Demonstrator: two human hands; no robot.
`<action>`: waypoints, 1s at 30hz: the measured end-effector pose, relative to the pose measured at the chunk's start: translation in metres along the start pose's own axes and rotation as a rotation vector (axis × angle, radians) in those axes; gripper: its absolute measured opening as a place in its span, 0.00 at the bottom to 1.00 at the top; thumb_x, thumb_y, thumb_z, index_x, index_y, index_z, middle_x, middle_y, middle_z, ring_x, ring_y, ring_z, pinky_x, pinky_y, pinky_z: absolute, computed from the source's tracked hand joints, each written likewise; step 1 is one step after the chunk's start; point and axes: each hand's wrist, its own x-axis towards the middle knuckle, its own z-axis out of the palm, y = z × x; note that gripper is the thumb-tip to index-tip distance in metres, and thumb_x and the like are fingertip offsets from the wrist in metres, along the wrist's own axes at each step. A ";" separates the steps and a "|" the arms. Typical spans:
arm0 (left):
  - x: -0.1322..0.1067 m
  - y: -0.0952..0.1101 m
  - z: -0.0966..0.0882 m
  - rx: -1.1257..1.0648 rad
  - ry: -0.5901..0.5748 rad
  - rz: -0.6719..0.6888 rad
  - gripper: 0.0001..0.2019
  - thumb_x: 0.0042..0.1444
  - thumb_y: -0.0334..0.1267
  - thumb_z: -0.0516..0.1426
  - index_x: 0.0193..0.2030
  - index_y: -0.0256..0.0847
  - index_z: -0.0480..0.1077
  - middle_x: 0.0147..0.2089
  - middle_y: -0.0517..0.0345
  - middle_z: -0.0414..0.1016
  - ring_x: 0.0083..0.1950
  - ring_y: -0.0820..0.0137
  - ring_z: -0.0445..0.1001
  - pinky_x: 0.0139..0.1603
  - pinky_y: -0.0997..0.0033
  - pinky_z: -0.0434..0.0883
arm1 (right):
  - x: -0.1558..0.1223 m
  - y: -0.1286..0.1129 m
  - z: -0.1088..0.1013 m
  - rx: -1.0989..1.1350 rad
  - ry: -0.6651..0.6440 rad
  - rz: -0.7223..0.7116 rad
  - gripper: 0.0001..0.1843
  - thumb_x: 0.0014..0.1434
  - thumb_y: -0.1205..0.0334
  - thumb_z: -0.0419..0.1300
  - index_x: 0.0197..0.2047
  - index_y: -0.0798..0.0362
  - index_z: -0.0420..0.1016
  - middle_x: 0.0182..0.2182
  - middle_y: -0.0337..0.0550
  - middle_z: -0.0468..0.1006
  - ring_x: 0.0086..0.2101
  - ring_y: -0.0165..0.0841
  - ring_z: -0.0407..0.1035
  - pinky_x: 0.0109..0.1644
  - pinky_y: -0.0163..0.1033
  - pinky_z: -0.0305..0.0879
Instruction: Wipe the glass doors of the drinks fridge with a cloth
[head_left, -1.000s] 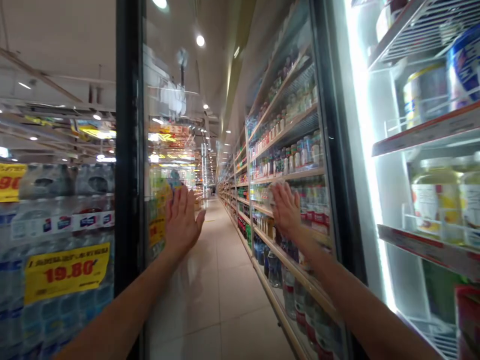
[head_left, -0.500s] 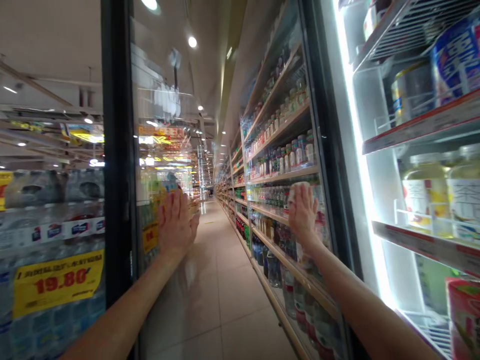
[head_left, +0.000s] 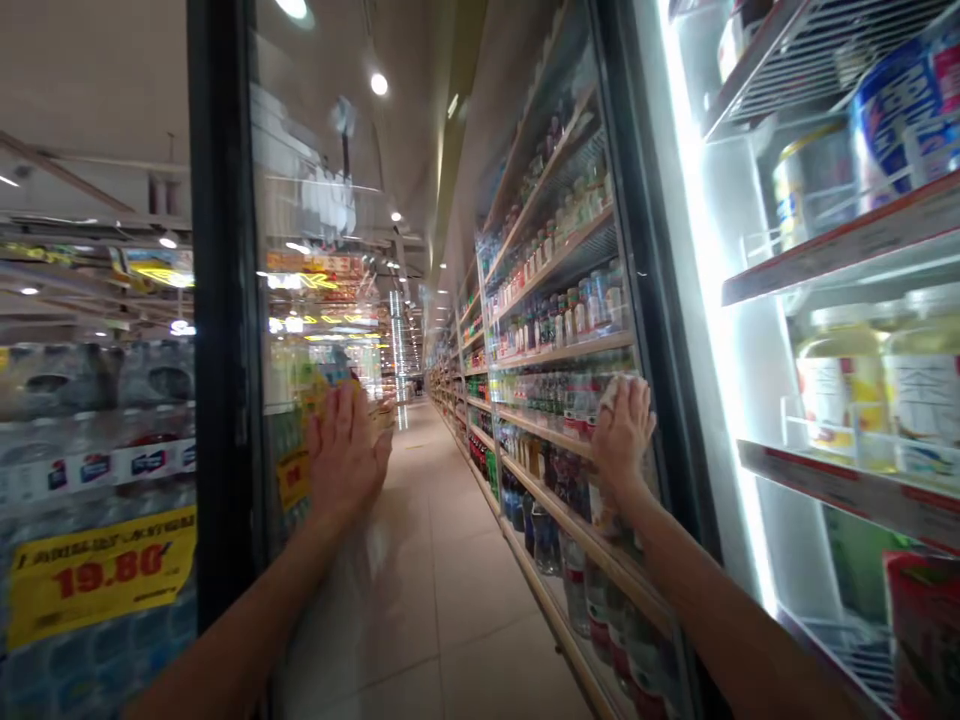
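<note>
A glass cooler door (head_left: 219,300) with a black frame stands swung open in front of me. My left hand (head_left: 346,450) lies flat against the pane's left part, fingers stretched out and nothing in it. Close to the right frame edge, my right hand (head_left: 624,435) presses a crumpled white cloth (head_left: 613,390) to the glass. Most of that cloth is covered by the fingers; whether it is fabric or paper I cannot tell.
To the right is the lit cooler, whose shelves (head_left: 817,265) hold bottled drinks (head_left: 840,385) and cartons. Packs of bottled water (head_left: 112,430) with a yellow price sign (head_left: 105,575) are stacked at left. Through the pane show a tiled aisle floor (head_left: 420,560) and drink shelves.
My right hand has slid a little right across the glass with the white cloth, nearer the frame. My left hand stays flat on the pane. The view has shifted slightly.
</note>
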 end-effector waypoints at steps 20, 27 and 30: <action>-0.016 0.064 0.008 -0.208 0.043 0.384 0.30 0.61 0.32 0.46 0.69 0.40 0.40 0.66 0.45 0.58 0.68 0.66 0.52 0.65 0.57 0.57 | -0.048 -0.088 0.009 0.279 -0.155 -0.587 0.38 0.61 0.66 0.46 0.69 0.50 0.30 0.67 0.50 0.48 0.66 0.42 0.39 0.64 0.56 0.49; -0.012 0.141 0.036 -0.162 -0.079 0.279 0.25 0.63 0.42 0.45 0.64 0.33 0.54 0.65 0.46 0.59 0.68 0.63 0.53 0.66 0.54 0.56 | -0.052 -0.047 0.000 0.430 -0.113 -0.647 0.42 0.59 0.59 0.51 0.69 0.54 0.30 0.68 0.54 0.40 0.66 0.44 0.41 0.62 0.59 0.53; -0.008 0.159 0.046 -0.052 -0.044 0.218 0.29 0.61 0.47 0.47 0.64 0.30 0.53 0.67 0.44 0.54 0.69 0.59 0.50 0.66 0.50 0.53 | -0.047 -0.022 -0.001 0.361 -0.085 -0.594 0.40 0.59 0.56 0.49 0.69 0.55 0.34 0.67 0.57 0.44 0.65 0.47 0.42 0.63 0.64 0.47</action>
